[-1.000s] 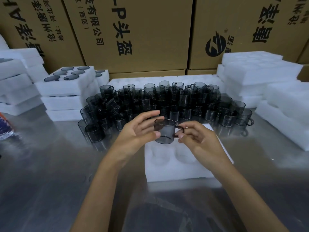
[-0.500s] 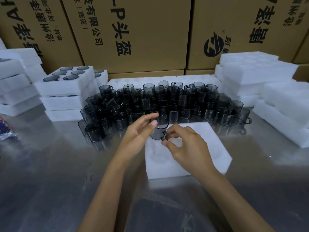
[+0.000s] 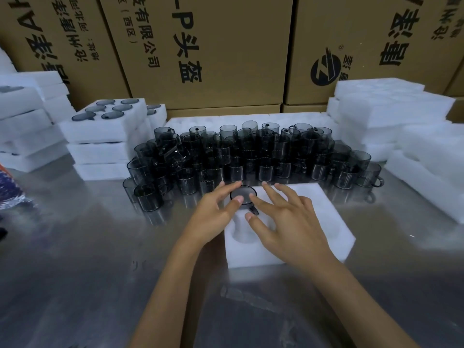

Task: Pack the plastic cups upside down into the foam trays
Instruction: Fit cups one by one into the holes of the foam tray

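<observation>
- One cup [image 3: 243, 195] sits inverted in the tray [image 3: 326, 237]; left hand [image 3: 213, 214] and right hand [image 3: 283, 222] press it, fingers straight.
- Next, judged: fetch another from the pile [image 3: 251, 156].

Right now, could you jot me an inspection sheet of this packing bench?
Surface: shiny metal table.
Job's things: one dark cup sits upside down in the foam tray; handle in its notch; other pockets open. Loose cups crowd behind.
Clutter: colourful packet at left edge.
Grips: left hand and right hand, fingers straight, touch the cup's base.
Cables: nothing seen.
Surroundings: filled tray stack left, foam stacks right, cardboard boxes behind.
</observation>
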